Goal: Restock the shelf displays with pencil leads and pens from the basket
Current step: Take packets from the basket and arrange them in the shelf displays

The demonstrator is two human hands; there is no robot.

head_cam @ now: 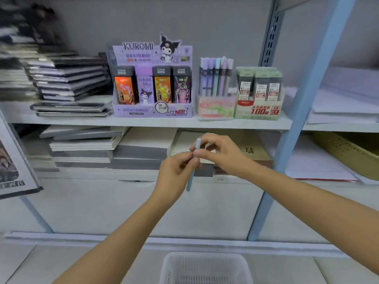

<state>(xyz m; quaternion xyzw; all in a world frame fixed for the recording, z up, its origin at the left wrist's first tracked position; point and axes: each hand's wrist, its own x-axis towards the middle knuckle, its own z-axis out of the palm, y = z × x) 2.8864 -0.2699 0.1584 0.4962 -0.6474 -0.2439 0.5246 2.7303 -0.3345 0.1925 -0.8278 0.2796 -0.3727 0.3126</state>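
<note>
Item: one pale blue pen (pixel 190 180), held near-upright in front of the lower shelf, below the pen display box (pixel 215 108) on the upper shelf (pixel 82 120). The left hand (pixel 176 174) has its fingers curled round the pen's middle, and the right hand (pixel 222 153) pinches it just above, with the cap end showing over the fingers. On the upper shelf the purple Kuromi lead box (pixel 152 110) stands left of the pens and the green 0.7 lead box (pixel 258 111) right; a white mesh basket (pixel 205 263) sits nearest, low centre.
</note>
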